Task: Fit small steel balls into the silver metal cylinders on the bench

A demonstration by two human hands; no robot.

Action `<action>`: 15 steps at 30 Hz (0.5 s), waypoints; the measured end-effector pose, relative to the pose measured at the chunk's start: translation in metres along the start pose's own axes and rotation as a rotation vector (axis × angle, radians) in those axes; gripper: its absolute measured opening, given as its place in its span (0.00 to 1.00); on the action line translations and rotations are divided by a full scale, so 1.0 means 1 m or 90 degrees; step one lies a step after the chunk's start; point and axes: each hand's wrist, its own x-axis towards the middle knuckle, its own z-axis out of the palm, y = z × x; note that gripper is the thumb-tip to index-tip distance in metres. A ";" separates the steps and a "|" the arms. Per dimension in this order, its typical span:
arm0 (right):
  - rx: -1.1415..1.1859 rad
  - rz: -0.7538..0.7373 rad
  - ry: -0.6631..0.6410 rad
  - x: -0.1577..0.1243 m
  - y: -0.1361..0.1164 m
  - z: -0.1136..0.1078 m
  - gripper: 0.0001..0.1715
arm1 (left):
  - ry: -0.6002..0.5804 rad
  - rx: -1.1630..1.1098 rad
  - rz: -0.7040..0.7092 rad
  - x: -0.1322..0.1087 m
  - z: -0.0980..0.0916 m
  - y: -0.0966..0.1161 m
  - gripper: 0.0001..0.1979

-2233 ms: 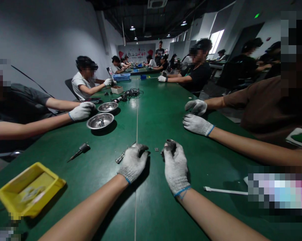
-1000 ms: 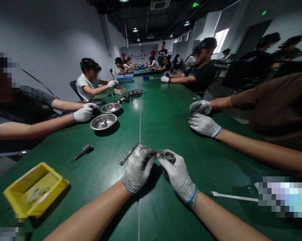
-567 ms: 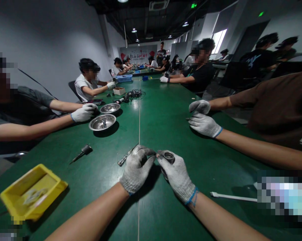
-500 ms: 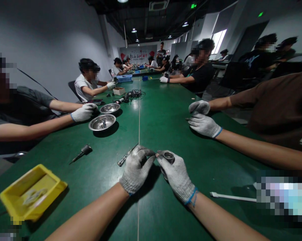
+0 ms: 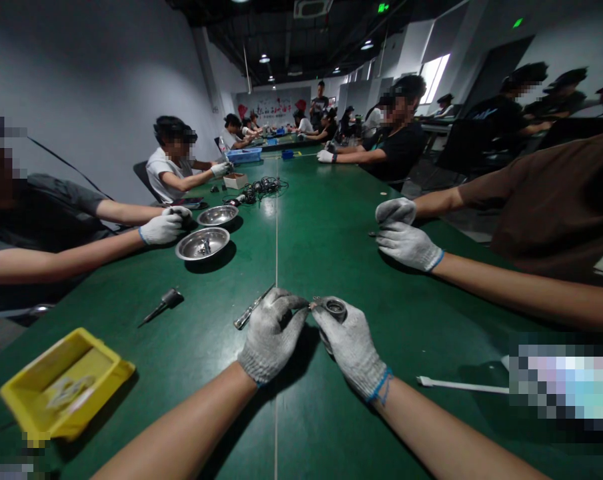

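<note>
My right hand (image 5: 354, 343), in a white knit glove, is closed around a dark cylindrical part with a round, ring-shaped open end (image 5: 336, 307). Small metal bits show at its thumb and fingertips. My left hand (image 5: 274, 337), gloved too, pinches thumb and forefinger together right against that part; whatever lies in the pinch is too small to make out. Just beyond my left hand lies a slim, shiny screwdriver-like tool (image 5: 245, 316), partly hidden by the glove. Farther left, a dark cylindrical piece with a thin pointed shaft (image 5: 164, 305) rests on the green table (image 5: 191, 360).
A yellow bin (image 5: 109, 380) with pale bits inside stands at left. Two metal bowls (image 5: 201, 257) sit ahead, with tangled black cables (image 5: 264, 190) beyond. At right are a white cable (image 5: 461, 385) and a co-worker's gloved hands (image 5: 406, 247); another co-worker's glove (image 5: 161, 228) is at left.
My hands stay together almost in place, with only slight finger movement at the part. The whole view shifts a little. At right, the co-worker's upper body leans farther into view.
</note>
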 end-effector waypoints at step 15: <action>0.005 -0.003 -0.024 0.001 0.003 -0.002 0.19 | 0.005 0.025 -0.002 -0.003 -0.001 -0.002 0.06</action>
